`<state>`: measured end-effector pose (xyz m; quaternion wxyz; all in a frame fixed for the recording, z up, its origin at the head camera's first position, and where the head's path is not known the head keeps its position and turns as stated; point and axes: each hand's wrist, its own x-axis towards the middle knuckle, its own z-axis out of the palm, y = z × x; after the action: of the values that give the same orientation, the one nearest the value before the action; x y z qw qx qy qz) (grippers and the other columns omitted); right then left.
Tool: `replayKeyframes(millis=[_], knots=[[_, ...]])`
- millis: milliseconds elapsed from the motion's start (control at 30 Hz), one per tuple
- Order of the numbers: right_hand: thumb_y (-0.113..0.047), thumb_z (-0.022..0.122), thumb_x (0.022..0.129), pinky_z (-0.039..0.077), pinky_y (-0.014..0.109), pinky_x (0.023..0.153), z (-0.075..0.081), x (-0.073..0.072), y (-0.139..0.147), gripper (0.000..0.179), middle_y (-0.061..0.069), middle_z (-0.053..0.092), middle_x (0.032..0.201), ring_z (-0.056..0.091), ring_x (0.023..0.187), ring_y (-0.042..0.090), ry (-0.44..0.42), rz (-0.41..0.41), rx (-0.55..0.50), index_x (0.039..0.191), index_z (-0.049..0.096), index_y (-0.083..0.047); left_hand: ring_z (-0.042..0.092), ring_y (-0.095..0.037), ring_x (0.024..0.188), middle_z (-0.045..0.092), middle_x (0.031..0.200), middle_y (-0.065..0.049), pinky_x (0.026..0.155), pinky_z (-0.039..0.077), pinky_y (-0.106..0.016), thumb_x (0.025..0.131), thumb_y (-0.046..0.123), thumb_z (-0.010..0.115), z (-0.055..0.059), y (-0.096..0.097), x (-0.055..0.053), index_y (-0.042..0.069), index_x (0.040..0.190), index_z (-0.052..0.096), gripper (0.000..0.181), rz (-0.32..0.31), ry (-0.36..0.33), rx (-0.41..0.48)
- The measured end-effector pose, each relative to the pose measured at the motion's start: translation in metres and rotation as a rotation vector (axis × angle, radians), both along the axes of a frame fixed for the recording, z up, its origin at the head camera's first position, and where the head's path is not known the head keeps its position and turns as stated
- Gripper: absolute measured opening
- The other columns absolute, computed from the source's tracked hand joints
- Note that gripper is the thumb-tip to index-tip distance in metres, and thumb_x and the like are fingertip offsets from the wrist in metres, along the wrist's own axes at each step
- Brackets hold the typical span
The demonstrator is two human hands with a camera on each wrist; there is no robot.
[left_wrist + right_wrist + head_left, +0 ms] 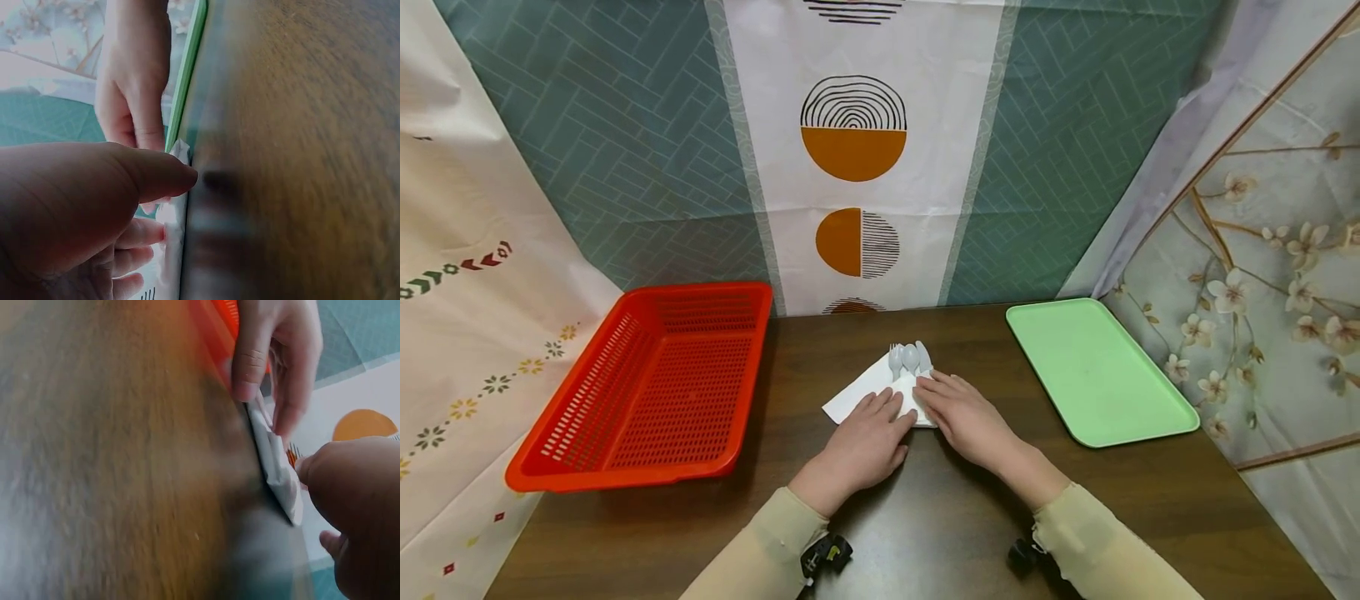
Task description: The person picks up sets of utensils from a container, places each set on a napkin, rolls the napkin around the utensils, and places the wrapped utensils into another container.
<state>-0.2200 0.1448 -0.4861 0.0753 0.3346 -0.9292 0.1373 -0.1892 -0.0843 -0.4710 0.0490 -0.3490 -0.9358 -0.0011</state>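
Note:
A white paper napkin (856, 398) lies on the wooden table, folded over the lower part of a plastic fork (895, 360), spoon (911, 358) and knife (923, 356). Their pale heads stick out side by side at the top; the handles are hidden. My left hand (863, 442) rests its fingers on the napkin's left part, thumb at the near edge. From the other side my right hand (972, 423) presses the right part with extended fingers. In the right wrist view the napkin (275, 459) shows as a thin folded layer under the fingers.
To the left stands a red perforated plastic basket (681, 400). A flat light green tray (1097, 371) lies on the right. Patterned cloths hang behind the table (917, 525) and along both sides.

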Motion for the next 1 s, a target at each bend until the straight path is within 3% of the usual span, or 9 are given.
replayKeyframes(millis=[200,367,667,1000], knots=[[-0.016,0.065,0.112,0.033,0.060,0.127,-0.005,0.001,-0.005,0.050,0.015,0.051,0.168,0.046,0.156,0.037,-0.082,0.021,0.030,0.160,0.056,-0.005,0.046,-0.035,0.156,0.055,0.165,-0.010,0.126,0.037,-0.056,0.106,0.036,0.073,-0.001,-0.006,-0.002,0.015,0.156,0.062,0.055,0.019,-0.034,-0.006],[-0.017,0.064,0.113,0.034,0.061,0.126,-0.007,0.003,-0.004,0.053,0.015,0.047,0.170,0.045,0.157,0.037,-0.073,0.024,0.044,0.163,0.052,-0.004,0.042,-0.033,0.159,0.051,0.169,-0.006,0.128,0.033,-0.056,0.107,0.036,0.072,-0.002,-0.010,-0.004,0.013,0.160,0.058,0.060,0.063,-0.096,-0.008],[-0.016,0.065,0.112,0.031,0.062,0.127,-0.006,0.001,0.004,0.051,0.014,0.049,0.169,0.044,0.157,0.035,-0.094,0.023,0.009,0.162,0.055,-0.006,0.038,-0.033,0.161,0.047,0.172,-0.005,0.130,0.029,-0.057,0.108,0.035,0.070,0.002,-0.010,-0.008,0.013,0.163,0.055,0.061,0.082,-0.184,0.016],[-0.012,0.064,0.112,0.033,0.061,0.127,-0.005,0.000,0.010,0.047,0.015,0.053,0.166,0.048,0.155,0.037,-0.090,0.088,-0.023,0.158,0.060,-0.007,0.039,-0.034,0.161,0.047,0.172,-0.005,0.130,0.029,-0.057,0.108,0.035,0.070,0.003,-0.008,-0.006,0.013,0.163,0.054,0.061,0.095,-0.188,0.007]])
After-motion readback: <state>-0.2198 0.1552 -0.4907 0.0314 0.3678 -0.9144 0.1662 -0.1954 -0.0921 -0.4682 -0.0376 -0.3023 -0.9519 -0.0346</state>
